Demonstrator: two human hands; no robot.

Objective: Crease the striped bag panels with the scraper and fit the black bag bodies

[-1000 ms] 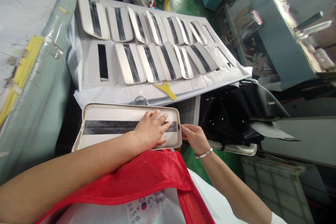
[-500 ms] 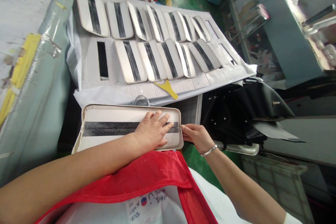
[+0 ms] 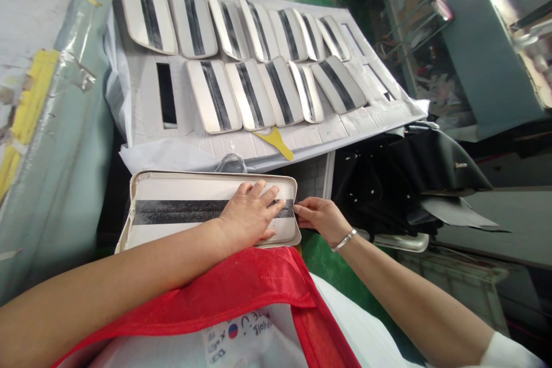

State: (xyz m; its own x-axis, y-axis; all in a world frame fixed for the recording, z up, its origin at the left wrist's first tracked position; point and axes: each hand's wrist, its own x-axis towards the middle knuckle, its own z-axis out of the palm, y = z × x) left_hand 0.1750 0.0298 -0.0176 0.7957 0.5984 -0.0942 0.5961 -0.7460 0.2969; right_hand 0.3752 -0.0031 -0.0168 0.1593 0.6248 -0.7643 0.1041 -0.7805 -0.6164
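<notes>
Fingers [image 3: 257,188] spread wide, my left hand [image 3: 245,214] lies flat on the panel [image 3: 181,187], grasping nothing; my right hand [image 3: 321,219] nips its short end between closed thumb and forefinger. The panel lies lengthwise before my red apron [image 3: 259,270]. I judge it light and stiff, its thin raised rim the natural hold, though perhaps easily bent. Its far edge runs near the covered table [image 3: 181,141]; rightward, there's room over the green floor [image 3: 322,256].
</notes>
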